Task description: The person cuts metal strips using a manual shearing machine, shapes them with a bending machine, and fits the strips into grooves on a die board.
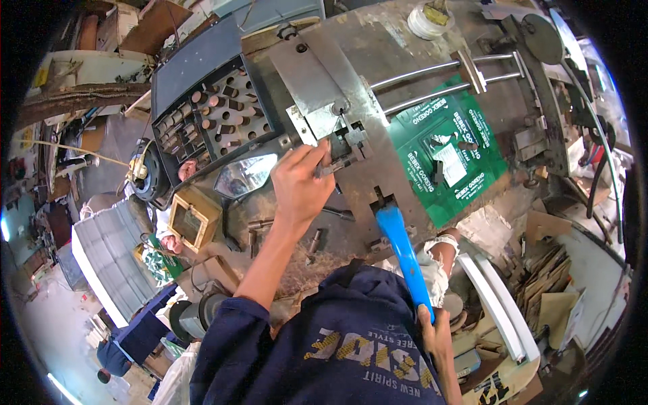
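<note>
My left hand point(300, 179) is closed, fingertips pinching a small dark metal piece point(343, 164) at the front of a steel fixture point(327, 88). Its fingers partly hide that piece. Right beside the fingers sits a small stepped metal block point(354, 135) on the fixture. At the lower right my right hand point(439, 331) is wrapped round the end of a long blue handle point(403, 253). The handle's far end meets a dark metal part point(383, 200) at the bench edge; I cannot tell how they join. A shiny angular plate point(245, 177) lies left of my left wrist.
An open dark case point(209, 115) of short cylindrical pieces stands at the left. Two steel rods point(422, 74) run rightward over a green printed sheet point(449, 152). Nearby are a wooden box point(194, 219), a white tub point(428, 21) and loose metal rods point(314, 244).
</note>
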The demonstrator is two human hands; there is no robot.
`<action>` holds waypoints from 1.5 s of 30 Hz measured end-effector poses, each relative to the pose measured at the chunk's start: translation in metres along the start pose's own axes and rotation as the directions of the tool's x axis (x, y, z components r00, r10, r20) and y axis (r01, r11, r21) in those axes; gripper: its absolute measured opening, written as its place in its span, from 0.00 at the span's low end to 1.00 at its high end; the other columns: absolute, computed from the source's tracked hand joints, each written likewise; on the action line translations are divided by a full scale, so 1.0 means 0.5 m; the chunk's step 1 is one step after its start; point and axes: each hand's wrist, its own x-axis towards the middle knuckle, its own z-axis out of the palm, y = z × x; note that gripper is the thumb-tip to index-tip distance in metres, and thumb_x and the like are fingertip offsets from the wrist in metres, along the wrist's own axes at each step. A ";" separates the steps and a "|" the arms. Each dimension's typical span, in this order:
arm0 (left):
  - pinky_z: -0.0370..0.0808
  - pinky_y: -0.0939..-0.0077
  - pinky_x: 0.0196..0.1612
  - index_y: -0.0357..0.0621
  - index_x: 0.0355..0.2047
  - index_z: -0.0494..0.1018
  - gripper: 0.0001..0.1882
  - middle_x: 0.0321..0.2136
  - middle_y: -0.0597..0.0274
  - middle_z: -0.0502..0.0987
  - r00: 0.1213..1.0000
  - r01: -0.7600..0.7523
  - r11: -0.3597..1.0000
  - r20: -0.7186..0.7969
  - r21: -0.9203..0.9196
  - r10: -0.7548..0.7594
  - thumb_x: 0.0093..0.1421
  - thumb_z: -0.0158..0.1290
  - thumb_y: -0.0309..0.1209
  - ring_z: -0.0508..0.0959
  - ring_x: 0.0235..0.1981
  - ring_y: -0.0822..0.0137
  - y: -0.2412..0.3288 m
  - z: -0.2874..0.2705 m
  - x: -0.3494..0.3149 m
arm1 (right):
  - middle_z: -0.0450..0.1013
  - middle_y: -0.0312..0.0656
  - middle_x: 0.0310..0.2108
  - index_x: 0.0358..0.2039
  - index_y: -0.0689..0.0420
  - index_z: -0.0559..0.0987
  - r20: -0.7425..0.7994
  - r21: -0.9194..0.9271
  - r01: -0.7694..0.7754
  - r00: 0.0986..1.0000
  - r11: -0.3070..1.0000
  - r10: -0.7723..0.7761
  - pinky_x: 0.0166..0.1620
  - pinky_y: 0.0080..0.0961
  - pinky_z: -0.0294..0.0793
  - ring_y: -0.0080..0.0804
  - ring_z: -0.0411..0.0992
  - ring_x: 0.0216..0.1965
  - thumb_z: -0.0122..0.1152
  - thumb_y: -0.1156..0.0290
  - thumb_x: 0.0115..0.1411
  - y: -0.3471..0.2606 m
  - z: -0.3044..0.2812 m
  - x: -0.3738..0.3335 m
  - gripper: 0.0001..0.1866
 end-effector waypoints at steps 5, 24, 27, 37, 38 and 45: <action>0.70 0.77 0.25 0.35 0.40 0.82 0.19 0.24 0.57 0.77 0.999 0.053 0.999 -0.001 -0.011 -0.053 0.44 0.58 0.17 0.73 0.20 0.67 0.008 -0.001 -0.010 | 0.72 0.61 0.44 0.48 0.70 0.74 -0.039 0.220 0.201 0.980 0.955 -0.198 0.53 0.42 0.68 0.53 0.71 0.48 0.56 0.49 0.65 0.026 0.031 0.044 0.31; 0.80 0.71 0.37 0.39 0.37 0.85 0.16 0.21 0.57 0.79 0.803 -0.595 0.799 -0.120 -0.094 0.584 0.47 0.64 0.15 0.81 0.24 0.61 0.351 -0.100 -0.060 | 0.75 0.64 0.48 0.53 0.65 0.76 -0.523 0.115 0.554 0.739 0.824 -0.424 0.57 0.43 0.70 0.56 0.74 0.52 0.60 0.45 0.61 -0.033 0.020 0.028 0.34; 0.78 0.72 0.35 0.39 0.40 0.84 0.18 0.24 0.56 0.81 0.753 -0.633 0.704 -0.042 -0.322 0.657 0.47 0.63 0.14 0.81 0.26 0.60 0.435 -0.033 -0.116 | 0.74 0.62 0.52 0.52 0.71 0.75 -0.764 0.470 0.766 0.602 0.439 -0.232 0.55 0.38 0.74 0.46 0.74 0.55 0.65 0.60 0.61 -0.102 -0.053 -0.062 0.28; 0.70 0.60 0.50 0.36 0.43 0.80 0.23 0.39 0.53 0.81 0.278 -0.475 0.330 0.217 -0.815 0.936 0.47 0.65 0.35 0.80 0.43 0.52 0.682 0.151 -0.496 | 0.76 0.57 0.22 0.30 0.64 0.80 -0.783 0.561 0.539 0.098 0.629 0.615 0.31 0.37 0.75 0.41 0.80 0.27 0.61 0.70 0.60 0.235 -0.014 -0.218 0.09; 0.70 0.60 0.50 0.36 0.43 0.80 0.23 0.39 0.53 0.81 0.195 -0.429 0.258 0.190 -0.866 0.962 0.47 0.65 0.35 0.80 0.43 0.52 0.693 0.140 -0.546 | 0.75 0.62 0.24 0.28 0.63 0.79 -0.755 0.590 0.477 0.041 0.651 0.654 0.31 0.42 0.73 0.51 0.79 0.27 0.58 0.71 0.60 0.295 0.014 -0.249 0.09; 0.57 0.53 0.67 0.41 0.72 0.47 0.56 0.61 0.42 0.67 -0.487 -0.296 0.027 0.175 -0.955 0.856 0.44 0.65 0.24 0.64 0.63 0.45 0.856 -0.036 -0.871 | 0.74 0.62 0.24 0.28 0.69 0.76 -0.577 0.817 0.055 0.061 0.574 0.814 0.32 0.48 0.76 0.58 0.78 0.30 0.56 0.76 0.55 0.584 0.395 -0.525 0.08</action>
